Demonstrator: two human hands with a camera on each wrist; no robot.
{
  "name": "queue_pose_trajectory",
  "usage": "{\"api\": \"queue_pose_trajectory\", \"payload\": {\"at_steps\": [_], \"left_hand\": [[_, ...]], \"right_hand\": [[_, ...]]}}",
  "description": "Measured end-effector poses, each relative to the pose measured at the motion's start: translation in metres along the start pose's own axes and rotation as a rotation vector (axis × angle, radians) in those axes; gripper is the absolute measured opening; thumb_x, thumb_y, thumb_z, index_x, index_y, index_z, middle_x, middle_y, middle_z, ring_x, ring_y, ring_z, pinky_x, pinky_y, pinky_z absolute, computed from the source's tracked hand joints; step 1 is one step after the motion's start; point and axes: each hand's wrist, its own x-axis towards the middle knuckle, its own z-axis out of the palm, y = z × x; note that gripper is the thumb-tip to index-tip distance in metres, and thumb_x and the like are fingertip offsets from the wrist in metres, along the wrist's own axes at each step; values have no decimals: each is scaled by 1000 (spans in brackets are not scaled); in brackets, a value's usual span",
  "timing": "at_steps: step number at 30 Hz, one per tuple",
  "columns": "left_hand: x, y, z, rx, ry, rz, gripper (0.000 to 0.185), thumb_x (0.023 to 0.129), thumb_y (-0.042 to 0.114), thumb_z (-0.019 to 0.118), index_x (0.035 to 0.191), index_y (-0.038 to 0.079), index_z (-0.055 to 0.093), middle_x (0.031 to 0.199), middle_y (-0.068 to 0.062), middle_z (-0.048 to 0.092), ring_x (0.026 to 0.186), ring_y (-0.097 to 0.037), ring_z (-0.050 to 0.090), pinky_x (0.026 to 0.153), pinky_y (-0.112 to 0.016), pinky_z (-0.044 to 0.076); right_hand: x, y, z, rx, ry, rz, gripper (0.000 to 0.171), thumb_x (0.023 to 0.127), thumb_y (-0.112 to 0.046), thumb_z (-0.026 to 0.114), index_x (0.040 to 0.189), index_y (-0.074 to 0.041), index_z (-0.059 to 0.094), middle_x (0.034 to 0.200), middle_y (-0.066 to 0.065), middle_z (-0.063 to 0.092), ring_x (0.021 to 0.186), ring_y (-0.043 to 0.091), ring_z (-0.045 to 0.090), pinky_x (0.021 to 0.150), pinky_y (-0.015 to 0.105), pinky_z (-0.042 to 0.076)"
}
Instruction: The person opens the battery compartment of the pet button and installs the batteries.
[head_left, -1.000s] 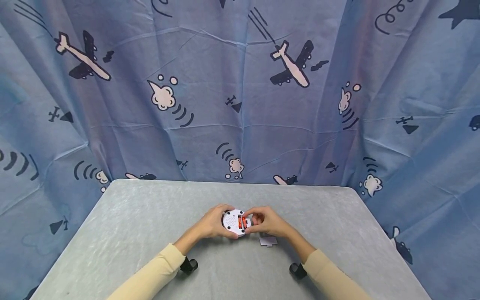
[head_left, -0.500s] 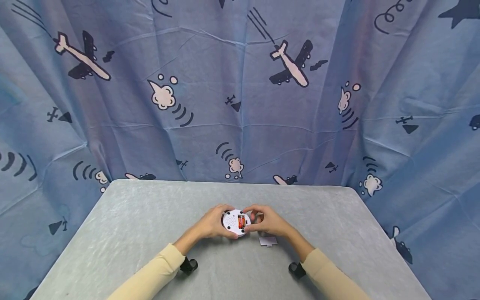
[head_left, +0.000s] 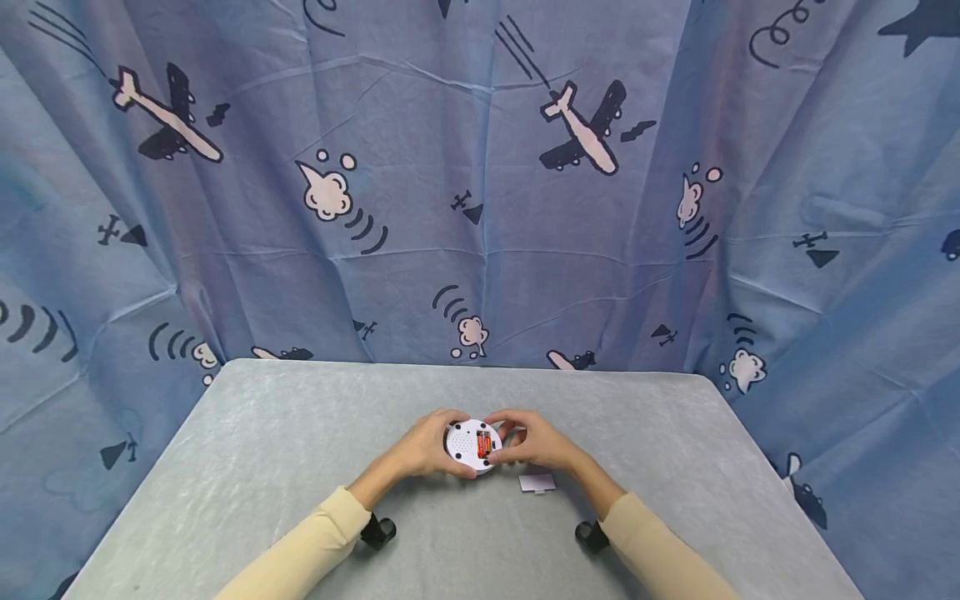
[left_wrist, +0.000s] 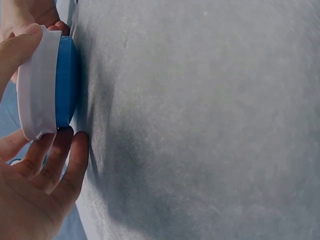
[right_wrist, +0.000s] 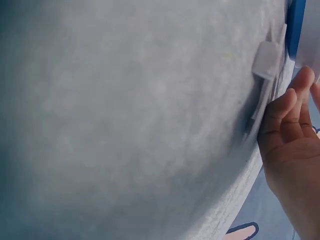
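A round white device (head_left: 462,444) with speaker holes and dark feet is turned with its battery side up. Two red-orange batteries (head_left: 484,444) lie side by side in its uncovered compartment. My left hand (head_left: 427,446) grips the left side, fingers at the far rim and thumb at the near rim. On the right, my right hand (head_left: 542,443) holds the rim between thumb and index finger. A blue lower part (left_wrist: 66,80) shows under the white body in the left wrist view. The small white battery cover (head_left: 537,483) lies on the table near my right hand.
A pale grey cloth-covered table (head_left: 315,417) spreads around the hands. Behind it hangs a blue curtain (head_left: 420,208) printed with airplanes. Black wrist mounts (head_left: 377,531) sit under both forearms.
A second ago the right fingers were at a battery that stood out of line; now both batteries lie level in the compartment. The right fingers have shifted to the device's rim. The left hand stays put.
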Motion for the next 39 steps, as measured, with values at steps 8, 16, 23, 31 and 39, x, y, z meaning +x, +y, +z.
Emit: {"api": "queue_pose_trajectory", "payload": {"at_steps": [8, 16, 23, 31, 39], "left_hand": [[1, -1, 1, 2, 1, 1, 85, 62, 30, 99, 129, -5, 60, 119, -13, 63, 107, -26, 59, 94, -44, 48], [2, -1, 2, -7, 9, 18, 84, 60, 29, 100, 126, -5, 62, 117, -12, 64, 105, -24, 59, 92, -42, 48], [2, 1, 1, -54, 26, 7, 83, 57, 28, 101, 126, -2, 64, 115, -8, 65, 98, -19, 61, 85, -35, 49], [4, -1, 1, -3, 44, 8, 83, 54, 29, 102, 124, 1, 66, 114, -6, 66, 96, -17, 61, 84, -35, 49], [4, -1, 2, 3, 53, 17, 83, 53, 28, 102, 124, 1, 66, 114, -6, 67, 96, -16, 60, 84, -35, 49]], "right_hand": [[1, -4, -3, 71, -28, 107, 55, 84, -2, 83, 133, 2, 61, 102, 22, 65, 70, 29, 65, 60, 38, 55], [1, -7, -1, 123, 1, 179, 55, 80, -1, 85, 131, 0, 63, 101, 21, 65, 75, 22, 64, 63, 42, 56], [-2, -9, 3, 191, 21, 199, 58, 79, 1, 84, 131, 0, 60, 99, 22, 64, 74, 22, 64, 63, 37, 55], [-2, -8, 7, 215, 44, 219, 58, 79, 1, 83, 132, 0, 58, 90, 13, 63, 70, 20, 63, 61, 33, 53], [-3, -7, 10, 261, 70, 254, 57, 81, 2, 82, 132, -2, 56, 88, 11, 62, 70, 21, 63, 62, 33, 53]]}}
